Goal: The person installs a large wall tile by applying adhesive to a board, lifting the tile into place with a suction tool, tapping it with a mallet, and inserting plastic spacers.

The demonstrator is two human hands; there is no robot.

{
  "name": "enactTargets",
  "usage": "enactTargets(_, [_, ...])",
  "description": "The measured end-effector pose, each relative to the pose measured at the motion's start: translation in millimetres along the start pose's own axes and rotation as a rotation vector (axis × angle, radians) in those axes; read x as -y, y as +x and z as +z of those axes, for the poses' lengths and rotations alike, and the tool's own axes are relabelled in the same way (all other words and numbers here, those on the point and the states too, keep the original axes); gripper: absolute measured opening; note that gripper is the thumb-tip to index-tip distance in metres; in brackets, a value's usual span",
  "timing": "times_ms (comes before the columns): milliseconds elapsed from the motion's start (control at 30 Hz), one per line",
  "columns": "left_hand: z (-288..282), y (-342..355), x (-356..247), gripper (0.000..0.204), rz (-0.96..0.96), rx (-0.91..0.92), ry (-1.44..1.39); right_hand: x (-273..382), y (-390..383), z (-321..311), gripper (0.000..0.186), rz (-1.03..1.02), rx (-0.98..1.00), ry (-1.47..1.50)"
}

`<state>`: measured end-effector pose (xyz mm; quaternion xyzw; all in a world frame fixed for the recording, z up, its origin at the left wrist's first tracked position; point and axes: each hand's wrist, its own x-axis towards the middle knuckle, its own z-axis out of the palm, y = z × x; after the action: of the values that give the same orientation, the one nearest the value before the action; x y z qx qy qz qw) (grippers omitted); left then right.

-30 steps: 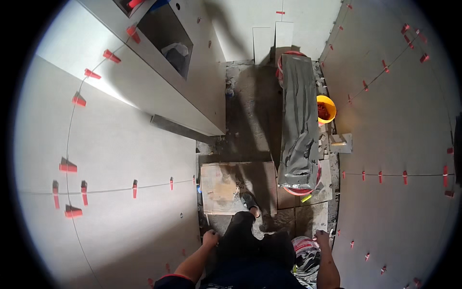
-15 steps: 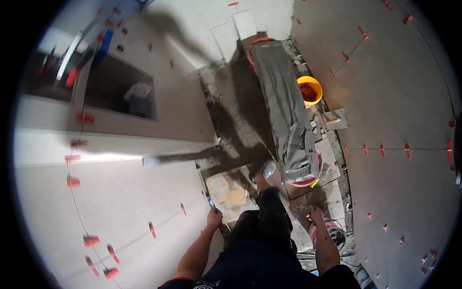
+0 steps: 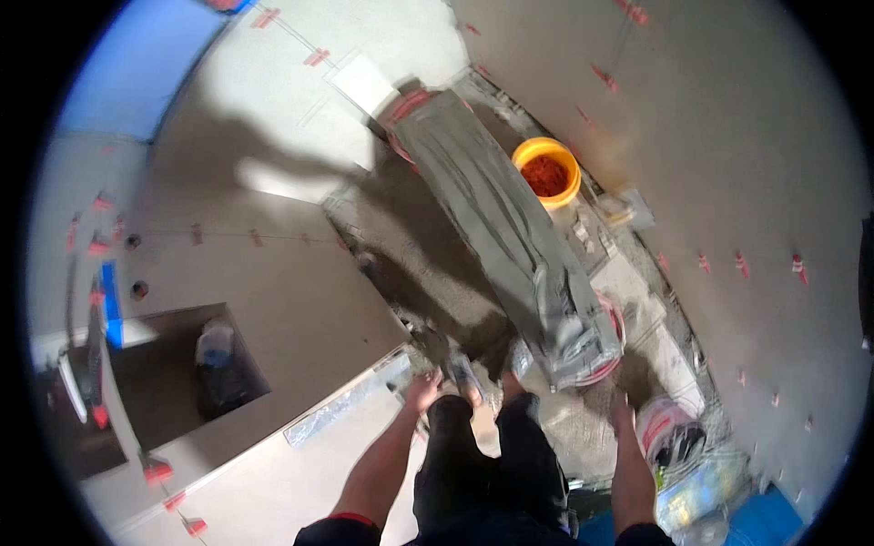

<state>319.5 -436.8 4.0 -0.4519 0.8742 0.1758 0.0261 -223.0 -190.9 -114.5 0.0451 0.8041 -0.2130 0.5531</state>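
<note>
My left hand [image 3: 423, 389] hangs low beside my left knee, near the corner of the pale wall. Its fingers look curled in, but blur hides what they hold, if anything. My right hand [image 3: 623, 415] hangs between the slab's near end and a white and pink bucket [image 3: 665, 428]; its fingers are smeared and touch nothing I can make out. In front of me a long slab spread with ridged grey mortar [image 3: 501, 227] lies across reddish round supports, one under each end. Both my feet are on the floor to the left of its near end.
A yellow bucket [image 3: 557, 197] of red pieces stands right of the slab, with a flat trowel-like tool [image 3: 628, 209] beyond it. Red clips dot the tiled walls on both sides. A recessed niche [image 3: 164, 364] opens at left. Blue material [image 3: 765, 520] lies at lower right.
My view has turned, so the slab now slants down to the right. I have stepped forward, nearer the slab's lower left side. Both hands remain low at my sides.
</note>
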Motion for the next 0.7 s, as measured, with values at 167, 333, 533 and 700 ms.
enactTargets(167, [38.6,103.6,-18.1,0.047,-1.039,0.334,-1.248,17.3,-15.8,13.3,0.05,0.281,-0.105,0.458])
enactTargets(333, [119.2,160.9,-25.5,0.055,-1.206,0.403,-1.447,2.4,7.4,46.2,0.072,0.278,-0.228,0.742])
enactTargets(533, [205.9,201.1,-67.8,0.044,-1.047,0.301,-2.156,3.4,59.8,64.3,0.069,-0.05,-0.107,0.681])
enactTargets(700, [191.3,231.3,-122.1,0.04,-1.458,0.117,-2.019,47.3,51.6,63.7,0.099,-0.006,0.177,1.012])
